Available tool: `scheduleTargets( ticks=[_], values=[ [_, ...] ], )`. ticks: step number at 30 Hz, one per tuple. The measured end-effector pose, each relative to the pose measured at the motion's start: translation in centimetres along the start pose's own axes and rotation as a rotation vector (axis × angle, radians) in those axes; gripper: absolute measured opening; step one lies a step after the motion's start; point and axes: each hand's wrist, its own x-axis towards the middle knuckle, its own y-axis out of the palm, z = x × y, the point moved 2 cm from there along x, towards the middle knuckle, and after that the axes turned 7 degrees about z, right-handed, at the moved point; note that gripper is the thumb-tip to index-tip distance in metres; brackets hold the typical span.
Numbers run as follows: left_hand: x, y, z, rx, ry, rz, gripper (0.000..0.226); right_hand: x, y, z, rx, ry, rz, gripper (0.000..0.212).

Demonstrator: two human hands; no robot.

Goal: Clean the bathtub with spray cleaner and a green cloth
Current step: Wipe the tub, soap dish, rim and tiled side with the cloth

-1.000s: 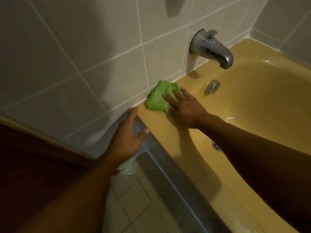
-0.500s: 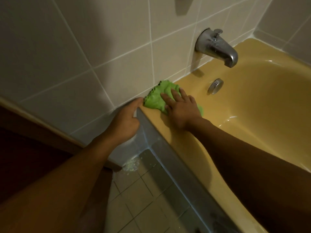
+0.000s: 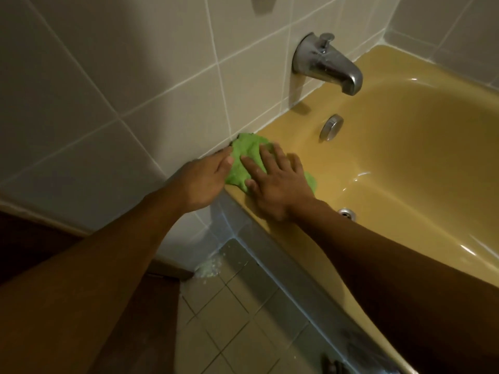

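So the green cloth is sitting bunched up on the flat rim of the yellow bathtub, a bit left of the middle of the frame, pushed right up against the wall where the rim meets the wall tiles. Our right hand is lying flat on top of it, fingers spread and straight, pressing down rather than clutching, and a bit of cloth pokes out on the far side of the hand. Our left hand comes in from the left at the tub's outer corner, fingers stretched out fairly straight with the tips touching the cloth's left edge; as far as we can see it isn't gripping anything.

Going outward: a round chrome overflow plate sits on the tub's end wall, just right of and above the cloth, and the chrome spout sticks out of the wall higher up. The drain shows just past our right wrist. At lower centre there's the tiled floor, with a pale foamy patch in the corner by the wall.
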Motion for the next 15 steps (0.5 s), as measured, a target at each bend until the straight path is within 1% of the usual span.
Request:
scheduleTargets(
  ticks=[2, 6, 9, 12, 15],
  values=[
    [0.3, 0.2, 0.1, 0.079, 0.044, -0.005, 0.052, 0.3, 0.1, 1.0, 0.008, 0.02, 0.011, 0.063],
    [0.1, 0.9, -0.1, 0.216, 0.149, 0.057, 0.062, -2.8, 0.3, 0.3, 0.077, -0.081, 0.06, 0.069],
    [0.1, 1.0, -0.3, 0.185, 0.155, 0.021, 0.059, -4.7, 0.8, -1.6, 0.1, -0.09, 0.037, 0.057],
    [0.2, 0.8, -0.3, 0.137, 0.162, -0.007, 0.059, -4.5, 1.2, -2.0, 0.002, -0.047, -0.021, 0.058],
    [0.3, 0.7, -0.1, 0.138, 0.179, -0.037, 0.061, -3.1, 0.9, -1.4, -0.007, -0.062, -0.057, 0.06]
  ],
)
